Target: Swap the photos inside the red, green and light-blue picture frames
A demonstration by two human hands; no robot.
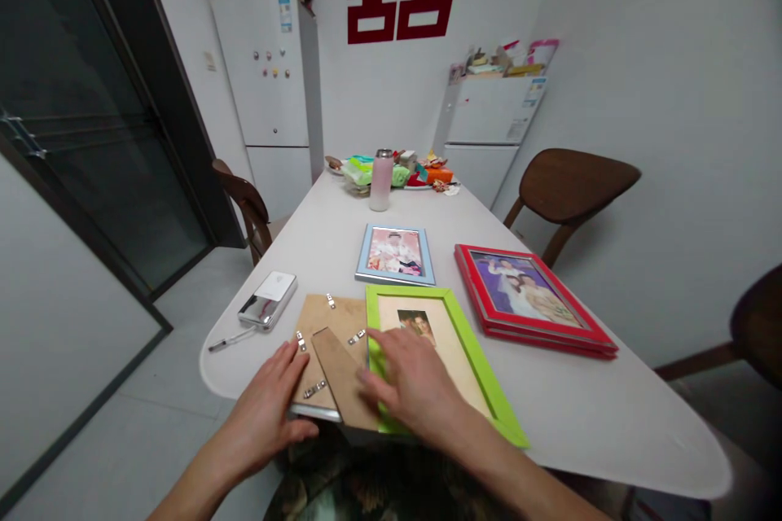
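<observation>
A picture frame lies face down at the table's near edge, its brown backing board (348, 305) upward, with several metal clips and a slanted stand leg (333, 366). My left hand (269, 403) rests at its left edge, fingers stretched near a clip (300, 341) and thumb apart at the front edge. Right beside the board, partly overlapping it, is a light green picture frame (480, 358) with a small photo (417, 324) in a cream mat. Over the green frame's left side is my right hand (415, 383), open, index fingertip close to another clip (356, 337); its lower fingers are blurred.
Red picture frames (482, 301) are stacked at the right, and a light blue frame (362, 264) lies behind. A power bank (269, 301) with a cable sits left. Farther back stand a pink bottle (381, 183) and snack packages (358, 171). Chairs (568, 183) flank the white table (611, 423).
</observation>
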